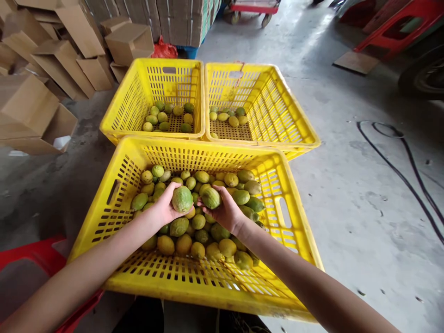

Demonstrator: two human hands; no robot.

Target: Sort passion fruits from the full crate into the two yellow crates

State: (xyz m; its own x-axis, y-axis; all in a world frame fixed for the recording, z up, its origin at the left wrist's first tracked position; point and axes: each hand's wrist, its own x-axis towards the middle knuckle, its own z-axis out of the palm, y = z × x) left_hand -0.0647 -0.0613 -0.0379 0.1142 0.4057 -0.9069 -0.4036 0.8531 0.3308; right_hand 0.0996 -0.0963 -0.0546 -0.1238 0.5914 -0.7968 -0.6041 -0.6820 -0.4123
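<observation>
No legible text; no numbers

The left hand (166,208) partly hides fruit (179,226) beneath it; well right of the right hand (229,211), the edge crops a dark wheel (425,76).

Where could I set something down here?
Bare floor lies between the far-right basket and the black cable; that basket's bottom looks free beside its right wall. Crowded: the near basket, heaped with fruit, and the far left, piled with cardboard boxes.
</observation>
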